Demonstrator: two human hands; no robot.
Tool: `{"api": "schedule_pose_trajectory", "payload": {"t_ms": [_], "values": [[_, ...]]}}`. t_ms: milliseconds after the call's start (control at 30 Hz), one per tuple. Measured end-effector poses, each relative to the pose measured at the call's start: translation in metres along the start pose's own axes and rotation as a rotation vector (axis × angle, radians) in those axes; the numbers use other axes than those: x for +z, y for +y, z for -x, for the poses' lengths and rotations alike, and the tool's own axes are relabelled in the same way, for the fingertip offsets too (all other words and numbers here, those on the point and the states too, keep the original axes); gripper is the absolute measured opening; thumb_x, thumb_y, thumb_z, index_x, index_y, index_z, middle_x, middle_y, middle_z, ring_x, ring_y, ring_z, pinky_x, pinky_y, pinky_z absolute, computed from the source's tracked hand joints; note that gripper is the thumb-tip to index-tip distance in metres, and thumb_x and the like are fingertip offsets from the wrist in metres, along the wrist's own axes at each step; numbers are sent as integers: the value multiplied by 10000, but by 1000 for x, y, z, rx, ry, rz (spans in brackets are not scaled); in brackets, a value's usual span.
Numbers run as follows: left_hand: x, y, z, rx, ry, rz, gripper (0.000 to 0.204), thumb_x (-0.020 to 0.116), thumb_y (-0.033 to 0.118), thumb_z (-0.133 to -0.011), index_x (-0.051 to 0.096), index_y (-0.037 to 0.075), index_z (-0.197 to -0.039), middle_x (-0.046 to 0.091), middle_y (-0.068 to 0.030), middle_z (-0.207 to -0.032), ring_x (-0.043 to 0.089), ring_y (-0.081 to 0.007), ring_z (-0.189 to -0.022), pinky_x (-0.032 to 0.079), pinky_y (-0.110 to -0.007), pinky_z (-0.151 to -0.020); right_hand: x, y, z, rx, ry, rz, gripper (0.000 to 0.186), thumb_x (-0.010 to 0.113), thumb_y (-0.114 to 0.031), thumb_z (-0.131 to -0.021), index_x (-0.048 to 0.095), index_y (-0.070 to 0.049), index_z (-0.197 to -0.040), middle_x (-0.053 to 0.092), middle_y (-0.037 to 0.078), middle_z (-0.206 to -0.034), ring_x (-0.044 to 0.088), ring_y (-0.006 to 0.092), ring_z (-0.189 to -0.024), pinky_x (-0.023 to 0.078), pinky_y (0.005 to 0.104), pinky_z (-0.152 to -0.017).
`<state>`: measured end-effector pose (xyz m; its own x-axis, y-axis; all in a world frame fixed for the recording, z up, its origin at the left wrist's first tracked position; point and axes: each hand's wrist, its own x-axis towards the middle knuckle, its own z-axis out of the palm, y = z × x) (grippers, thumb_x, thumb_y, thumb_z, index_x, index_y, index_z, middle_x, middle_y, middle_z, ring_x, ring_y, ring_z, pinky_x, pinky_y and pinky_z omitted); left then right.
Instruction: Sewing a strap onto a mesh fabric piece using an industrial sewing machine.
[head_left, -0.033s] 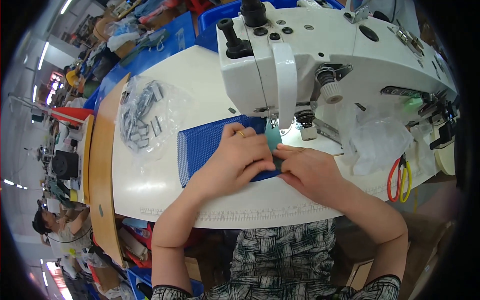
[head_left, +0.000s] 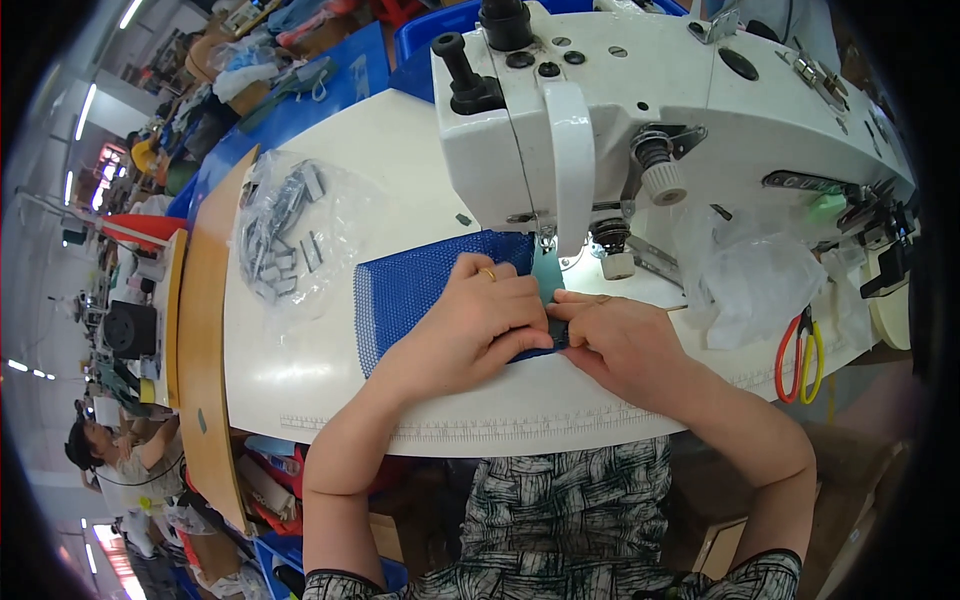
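Note:
Blue mesh fabric [head_left: 420,285] lies on the white sewing table, its far right corner at the needle of the white sewing machine [head_left: 500,165]. A teal strip [head_left: 547,272] runs along its right edge, from below the needle toward me. My left hand [head_left: 490,315], a ring on one finger, is closed on the fabric, fingers curled on top and thumb near the edge. Close beside it, my right hand [head_left: 620,340] pinches the near end of the strip and the fabric edge. Its fingertips partly hide what they grip.
Left of the fabric, a clear plastic bag [head_left: 350,205] holds several small grey pieces. Crumpled white plastic [head_left: 760,280] and red-and-yellow-handled scissors [head_left: 800,360] lie at the right. A printed ruler [head_left: 480,430] follows the table's near edge. Another person [head_left: 125,450] sits far left.
My left hand has shifted slightly. The fabric edge between my hands has turned a little, and a darker bit shows at my right fingertips.

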<state>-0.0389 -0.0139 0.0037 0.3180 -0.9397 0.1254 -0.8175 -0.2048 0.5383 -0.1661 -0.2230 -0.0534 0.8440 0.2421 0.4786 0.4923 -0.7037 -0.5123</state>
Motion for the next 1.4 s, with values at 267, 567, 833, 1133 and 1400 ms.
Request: {"api": "schedule_pose_trajectory", "payload": {"t_ms": [267,567,833,1133,1400], "values": [[8,6,-3,-48,167,14,113,696,201,-970,746,99,-972,722,-23,-1113,643,-190,-1008,315,-391,-998,4,7,1,-140,52,119,171,693,-113,-841,706,-66,-1005,753,64,-1093,730,210,-1100,592,342,-837],[20,3,-2,-110,213,-180,140,665,167,-970,764,79,-1014,691,-22,-1164,600,-209,-1088,317,-427,-1013,5,3,-1,-109,57,130,178,689,-108,-845,711,-61,-1016,766,68,-1092,741,213,-1083,597,347,-869],[18,-9,-2,-99,228,-162,132,659,87,-943,746,69,-1040,658,-36,-1219,585,-216,-1122,311,-441,-1029,3,3,-6,-25,38,84,167,693,-77,-862,683,-45,-1026,764,94,-1127,728,256,-1126,587,383,-893],[5,6,2,-15,89,-120,84,728,61,-864,730,98,-940,658,-20,-985,612,-203,-994,298,-434,-1046,1,1,-5,-18,33,71,203,727,-119,-853,681,-45,-1036,741,85,-1161,705,257,-1161,570,391,-935],[6,1,-2,131,74,82,66,760,158,-900,735,118,-946,689,-9,-976,617,-170,-964,282,-421,-1027,5,7,1,-186,73,146,182,697,-135,-821,727,-63,-986,741,53,-1091,714,193,-1090,565,342,-841]]}}
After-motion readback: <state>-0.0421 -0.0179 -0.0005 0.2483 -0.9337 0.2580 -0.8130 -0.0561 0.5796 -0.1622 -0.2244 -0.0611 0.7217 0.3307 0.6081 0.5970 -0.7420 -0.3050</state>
